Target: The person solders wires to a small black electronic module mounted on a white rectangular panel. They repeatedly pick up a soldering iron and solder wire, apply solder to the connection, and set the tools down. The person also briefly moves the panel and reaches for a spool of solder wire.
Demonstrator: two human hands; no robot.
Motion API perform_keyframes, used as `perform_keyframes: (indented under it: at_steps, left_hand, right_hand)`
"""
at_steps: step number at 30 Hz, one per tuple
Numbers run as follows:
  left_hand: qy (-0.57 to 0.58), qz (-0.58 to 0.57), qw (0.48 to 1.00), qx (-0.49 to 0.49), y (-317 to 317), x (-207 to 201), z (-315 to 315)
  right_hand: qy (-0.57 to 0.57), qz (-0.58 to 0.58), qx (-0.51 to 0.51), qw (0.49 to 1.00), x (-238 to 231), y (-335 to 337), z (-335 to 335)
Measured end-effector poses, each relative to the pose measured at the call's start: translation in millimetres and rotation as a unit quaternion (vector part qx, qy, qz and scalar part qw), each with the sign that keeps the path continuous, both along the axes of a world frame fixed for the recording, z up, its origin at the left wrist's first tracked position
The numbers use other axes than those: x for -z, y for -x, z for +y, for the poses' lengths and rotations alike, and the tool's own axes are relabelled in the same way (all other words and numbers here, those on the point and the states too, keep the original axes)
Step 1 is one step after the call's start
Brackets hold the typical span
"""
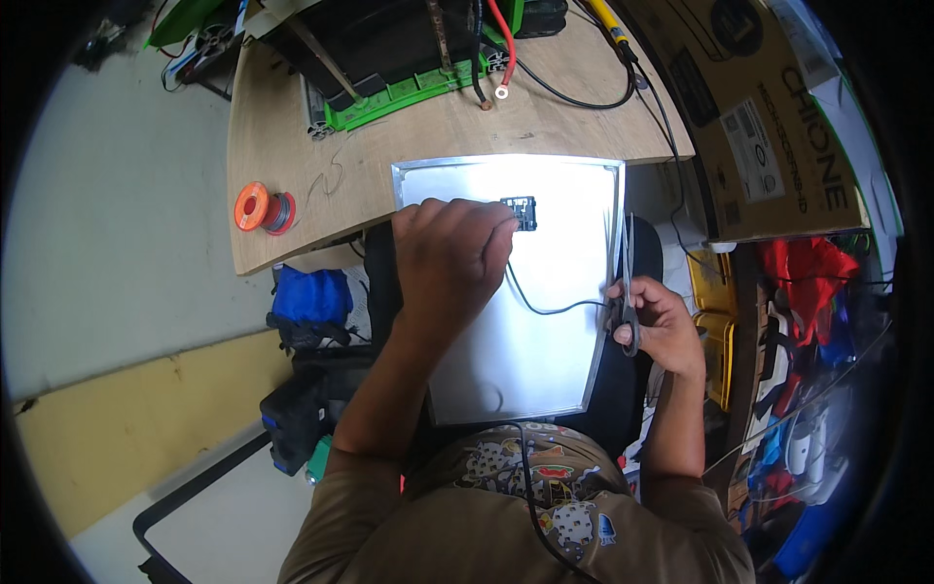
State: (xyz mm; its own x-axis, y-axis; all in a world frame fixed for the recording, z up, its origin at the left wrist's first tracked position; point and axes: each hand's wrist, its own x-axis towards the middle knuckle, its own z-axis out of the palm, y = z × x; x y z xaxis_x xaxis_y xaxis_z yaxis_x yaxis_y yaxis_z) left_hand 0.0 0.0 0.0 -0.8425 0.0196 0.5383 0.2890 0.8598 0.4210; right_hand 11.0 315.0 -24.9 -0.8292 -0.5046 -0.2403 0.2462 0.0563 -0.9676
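Note:
A white panel in a silver metal frame lies across my lap, its far end against the table edge. A small black junction box with an exposed interior sits near its far end. Beside the box, my left hand is closed with fingers pinched, apparently on a thin black cable; the hand covers part of the grip. The cable curves across the panel toward my right hand. That hand is closed around scissors at the panel's right edge, blades pointing away from me.
On the wooden table stand an orange solder spool and a dark unit with a green frame. A red cable with a ring terminal hangs from it. A large cardboard box stands right, above a cluttered shelf.

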Motion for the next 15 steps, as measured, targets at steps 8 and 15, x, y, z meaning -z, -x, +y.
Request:
perform_keyframes:
  at_steps: [8, 15]
  left_hand:
    - [-0.042, 0.003, 0.999, 0.019, -5, -2, -7]
    - [-0.073, 0.083, 0.994, -0.015, -32, 3, -19]
  right_hand:
    - [-0.032, 0.036, 0.033, 0.998, -20, -5, -14]
    - [0.057, -0.094, -0.037, 0.993, -58, -16, -11]
